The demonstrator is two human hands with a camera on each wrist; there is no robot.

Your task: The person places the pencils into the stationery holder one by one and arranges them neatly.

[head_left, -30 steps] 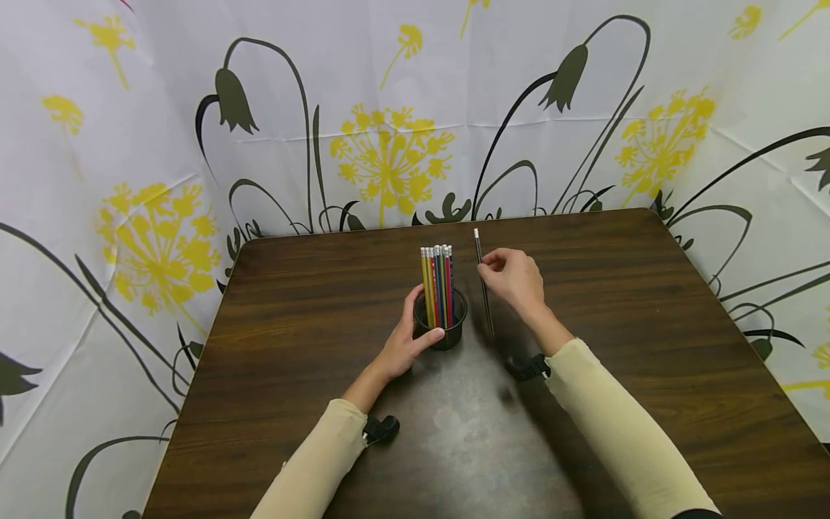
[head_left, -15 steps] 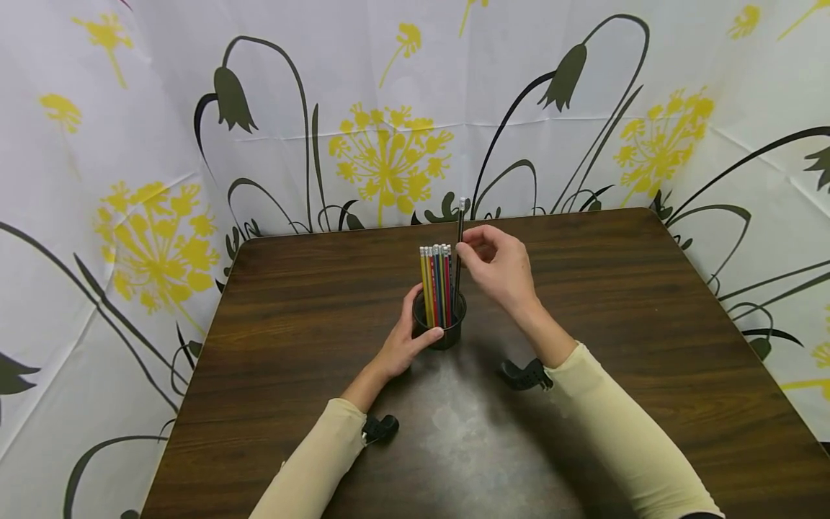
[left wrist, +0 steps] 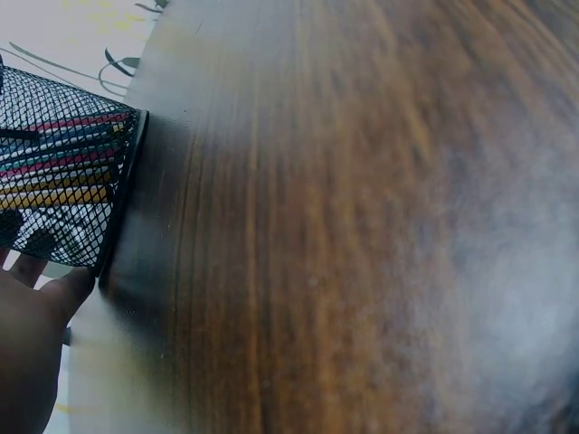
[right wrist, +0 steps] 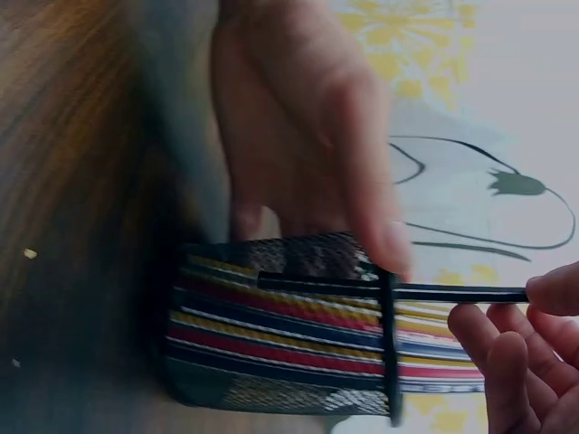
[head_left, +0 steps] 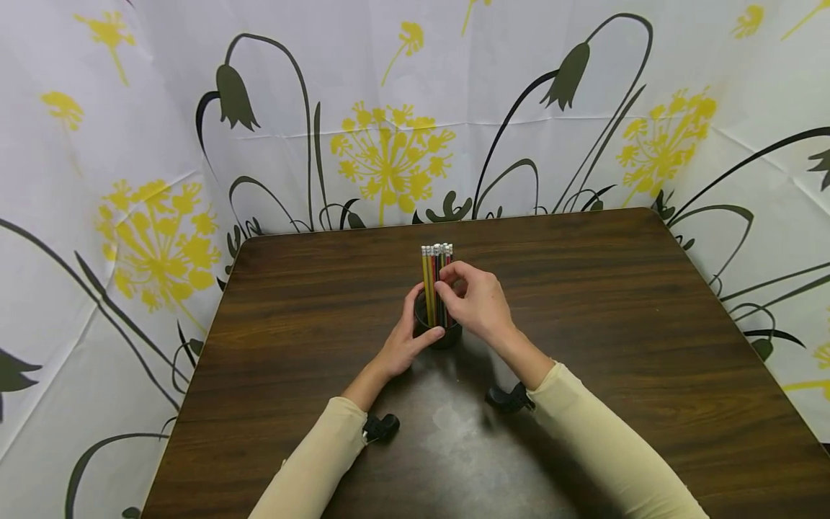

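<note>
A black mesh pencil cup (head_left: 447, 339) stands on the table with several colored pencils (head_left: 429, 288) upright in it, eraser ends up. My left hand (head_left: 403, 342) grips the cup, thumb over the near rim and fingers round its left side. Above the cup's right side, my right hand (head_left: 478, 301) pinches a black pencil (right wrist: 443, 294) between thumb and fingers. In the right wrist view this pencil reaches past the rim into the cup, its lower end short of the base. The left wrist view shows the mesh wall (left wrist: 68, 163) with fingers (left wrist: 63, 294) against it.
The brown wood-grain table (head_left: 311, 274) extends around the cup. Behind it hangs a white cloth (head_left: 415, 86) printed with flowers. Black wrist-worn devices sit at both wrists, such as the right strap (head_left: 511, 398).
My right hand lifted the black pencil from beside the cup, moved it left over the opening, then lowered it into the cup. The left hand kept its hold on the cup.
</note>
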